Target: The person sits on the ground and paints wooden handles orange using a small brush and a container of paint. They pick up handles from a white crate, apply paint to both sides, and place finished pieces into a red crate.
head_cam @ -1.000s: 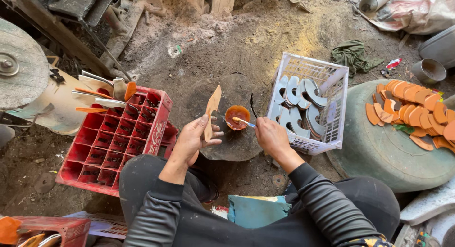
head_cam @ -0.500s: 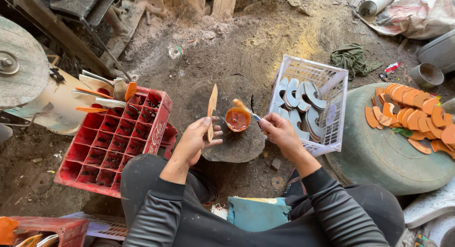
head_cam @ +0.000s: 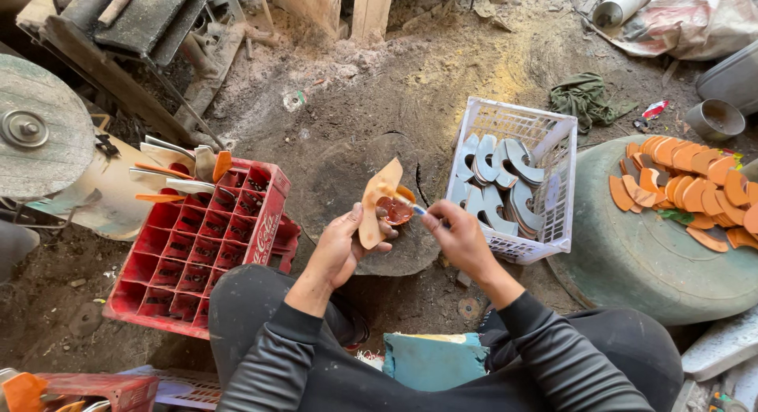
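Observation:
My left hand (head_cam: 341, 246) grips a flat tan curved piece (head_cam: 377, 200), held upright over a round stump (head_cam: 410, 254). Just to its right my right hand (head_cam: 458, 237) pinches a small brush (head_cam: 412, 209) whose tip dips into a little orange-stained bowl (head_cam: 395, 210) on the stump. The two hands are close together, almost touching at the bowl.
A red bottle crate (head_cam: 197, 254) with glued pieces resting on its far rim stands at left. A white basket (head_cam: 513, 179) of grey curved pieces is at right, beside a green drum (head_cam: 655, 262) topped with several orange pieces. A round grinding wheel (head_cam: 39, 127) is far left.
The tan piece has turned from edge-on to showing its flat face. My right hand has moved left, bringing the brush into the bowl.

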